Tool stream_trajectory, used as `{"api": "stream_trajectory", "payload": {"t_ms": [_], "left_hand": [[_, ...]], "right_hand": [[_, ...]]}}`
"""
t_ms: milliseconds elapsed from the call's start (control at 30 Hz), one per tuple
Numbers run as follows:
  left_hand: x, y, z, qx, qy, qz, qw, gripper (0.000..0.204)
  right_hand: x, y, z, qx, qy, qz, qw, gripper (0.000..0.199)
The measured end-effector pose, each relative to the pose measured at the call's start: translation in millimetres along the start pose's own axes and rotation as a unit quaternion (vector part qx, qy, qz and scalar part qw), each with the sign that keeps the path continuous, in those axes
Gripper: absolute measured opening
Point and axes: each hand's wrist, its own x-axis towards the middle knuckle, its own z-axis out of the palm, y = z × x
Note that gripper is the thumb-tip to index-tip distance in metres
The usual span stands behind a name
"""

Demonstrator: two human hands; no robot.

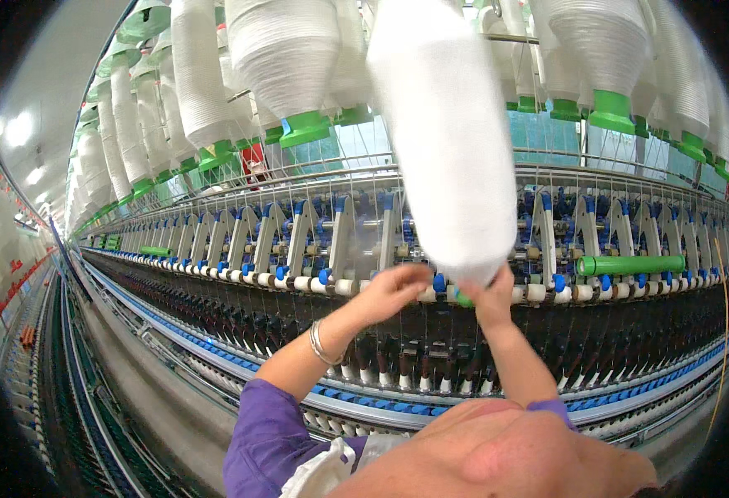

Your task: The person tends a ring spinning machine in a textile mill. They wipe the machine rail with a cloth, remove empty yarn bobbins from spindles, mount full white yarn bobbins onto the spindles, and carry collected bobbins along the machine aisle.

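A large white roving bobbin (456,141), slightly blurred, hangs down in front of me and tapers at its lower end. My right hand (492,297) is closed around that lower tip, where a bit of the green tube (464,299) shows. Just left of the tip is my left hand (396,292), its fingers loosely bent and apart, with nothing visible in them. The left fingertips are near the bobbin but do not appear to grip it. A silvery bangle (323,342) circles my left wrist.
More full roving bobbins (286,50) with green ends hang in rows overhead. Behind my hands runs a spinning frame with grey arms (298,236) and white rollers (302,284). A green empty tube (630,265) lies across it at right. Spindles (406,365) stand below, above a blue-edged rail (605,402).
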Motion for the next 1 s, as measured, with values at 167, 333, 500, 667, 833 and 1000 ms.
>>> {"api": "stream_trajectory", "payload": {"t_ms": [167, 333, 500, 667, 833, 1000], "left_hand": [[25.5, 85.8, -17.4, -0.006, 0.142, 0.19, 0.971, 0.033], [46.0, 170.0, -34.5, 0.091, 0.317, 0.365, 0.871, 0.035], [82.1, 254.8, -38.0, 0.399, 0.421, 0.506, 0.638, 0.039], [124.0, 283.3, -7.4, 0.584, 0.362, 0.44, 0.578, 0.042], [166.8, 264.9, -28.1, 0.669, 0.474, 0.288, 0.496, 0.062], [165.9, 259.8, -82.4, 0.364, 0.59, 0.291, 0.66, 0.064]], "right_hand": [[124.9, -55.8, 25.0, 0.098, -0.06, -0.059, 0.992, 0.067], [194.5, -153.6, 43.2, 0.12, -0.118, -0.064, 0.984, 0.062], [214.3, -149.4, 60.2, 0.008, -0.071, -0.187, 0.98, 0.068], [219.4, -96.8, 58.6, 0.087, -0.077, -0.295, 0.948, 0.06], [215.4, -110.5, 52.8, -0.087, -0.159, -0.245, 0.952, 0.067], [204.6, -114.9, 42.7, -0.142, -0.089, -0.235, 0.957, 0.069]]}}
